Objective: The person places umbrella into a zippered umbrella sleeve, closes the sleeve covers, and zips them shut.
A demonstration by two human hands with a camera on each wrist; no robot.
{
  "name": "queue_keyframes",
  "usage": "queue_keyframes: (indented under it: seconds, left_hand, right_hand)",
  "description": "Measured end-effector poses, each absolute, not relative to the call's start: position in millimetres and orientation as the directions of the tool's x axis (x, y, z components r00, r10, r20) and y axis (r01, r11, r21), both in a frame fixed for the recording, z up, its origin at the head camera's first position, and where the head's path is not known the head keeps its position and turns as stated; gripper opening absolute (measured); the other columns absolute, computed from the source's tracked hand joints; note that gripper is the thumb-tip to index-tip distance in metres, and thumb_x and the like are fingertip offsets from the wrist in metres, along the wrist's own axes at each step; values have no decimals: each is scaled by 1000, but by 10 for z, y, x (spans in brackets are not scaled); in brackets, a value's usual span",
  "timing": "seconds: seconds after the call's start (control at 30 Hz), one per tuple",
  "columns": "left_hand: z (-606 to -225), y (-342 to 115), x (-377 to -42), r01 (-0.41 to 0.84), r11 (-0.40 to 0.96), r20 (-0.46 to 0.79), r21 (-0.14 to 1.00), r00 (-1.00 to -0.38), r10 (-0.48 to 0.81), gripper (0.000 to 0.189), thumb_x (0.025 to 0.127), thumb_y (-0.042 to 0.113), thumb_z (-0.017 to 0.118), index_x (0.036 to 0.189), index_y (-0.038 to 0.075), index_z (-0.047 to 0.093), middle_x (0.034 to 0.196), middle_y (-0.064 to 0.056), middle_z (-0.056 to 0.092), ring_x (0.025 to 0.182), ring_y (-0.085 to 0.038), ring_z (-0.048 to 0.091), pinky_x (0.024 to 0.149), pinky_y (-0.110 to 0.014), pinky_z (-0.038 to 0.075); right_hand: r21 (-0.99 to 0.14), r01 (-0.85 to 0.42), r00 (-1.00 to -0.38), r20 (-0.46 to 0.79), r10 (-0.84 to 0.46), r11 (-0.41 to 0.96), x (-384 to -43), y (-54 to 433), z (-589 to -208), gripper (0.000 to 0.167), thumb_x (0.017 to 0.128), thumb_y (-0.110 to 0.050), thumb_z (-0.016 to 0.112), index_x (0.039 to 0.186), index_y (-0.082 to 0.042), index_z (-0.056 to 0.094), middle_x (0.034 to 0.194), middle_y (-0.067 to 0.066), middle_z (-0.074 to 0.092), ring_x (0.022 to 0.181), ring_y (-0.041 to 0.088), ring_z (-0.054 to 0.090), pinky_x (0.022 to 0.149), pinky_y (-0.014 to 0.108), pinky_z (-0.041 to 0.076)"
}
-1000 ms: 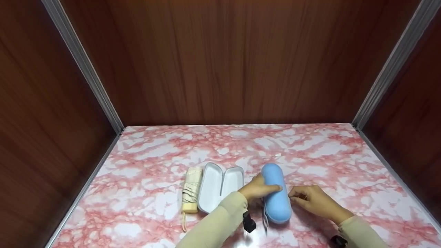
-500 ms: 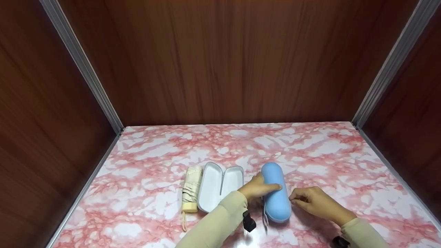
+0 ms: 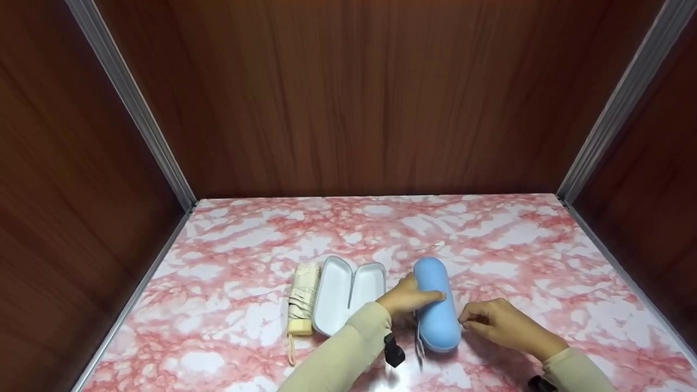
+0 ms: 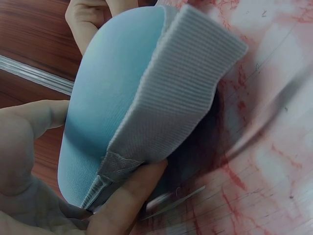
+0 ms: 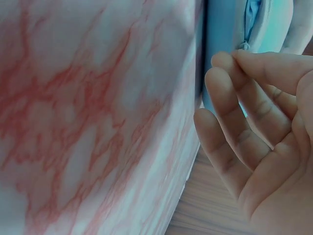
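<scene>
A light blue rounded zip case (image 3: 437,318) lies on the table, with a grey ribbed strap (image 4: 171,78) along its left side. My left hand (image 3: 405,296) grips the case, thumb over its top and fingers at the strap side. At the opposite side, my right hand (image 3: 501,324) pinches with thumb and index finger at the zipper (image 5: 244,45); the pull itself is hidden between the fingertips. Above the pinch, the right wrist view shows the seam parted, with blue fabric inside. The other right fingers are loosely bent.
Left of my left hand lies an opened hard case (image 3: 333,296) with a pale inside. A folded cream umbrella (image 3: 303,296) with a wrist loop lies beside it. Brown wood-look panels (image 3: 348,98) stand around the marbled pink table (image 3: 245,234).
My right hand has slid slightly toward the near end of the blue case, along its right side. My left hand and the case stay in place.
</scene>
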State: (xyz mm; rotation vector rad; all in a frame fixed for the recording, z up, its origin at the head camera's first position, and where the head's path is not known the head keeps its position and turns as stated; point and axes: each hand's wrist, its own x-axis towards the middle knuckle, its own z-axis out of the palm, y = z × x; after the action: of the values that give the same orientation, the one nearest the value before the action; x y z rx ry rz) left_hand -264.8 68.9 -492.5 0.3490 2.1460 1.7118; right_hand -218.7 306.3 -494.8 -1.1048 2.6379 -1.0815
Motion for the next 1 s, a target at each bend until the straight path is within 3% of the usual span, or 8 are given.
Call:
queue_keyframes:
  seconds: [0.2,0.67,1.0]
  left_hand:
    - [-4933,703,-2649,-49,228,-140,973,-904,403,65,81,18,75,138,3,47,114,-12,60,100,-27,60,86,-47,53]
    - [-4935,715,-2633,-52,218,-136,975,-910,392,62,80,17,76,134,1,48,111,-12,60,98,-28,61,83,-49,55]
    - [-4945,736,-2617,-55,262,-141,963,-936,323,70,77,24,78,135,0,48,110,-13,60,96,-27,62,82,-46,55]
  right_hand:
    - [-633,-612,-712,180,-679,474,-2176,3065,-4946,15,93,-5,69,93,-19,72,83,-4,72,70,0,58,59,24,52]
    - [-631,-653,-656,194,-730,419,-2160,3094,-4917,12,94,-5,69,92,-16,72,81,-4,71,67,-3,51,56,22,49]
    - [-684,-554,-719,107,-687,473,-2125,3075,-4919,5,97,-12,66,94,-12,69,81,-3,70,68,2,59,59,25,52]
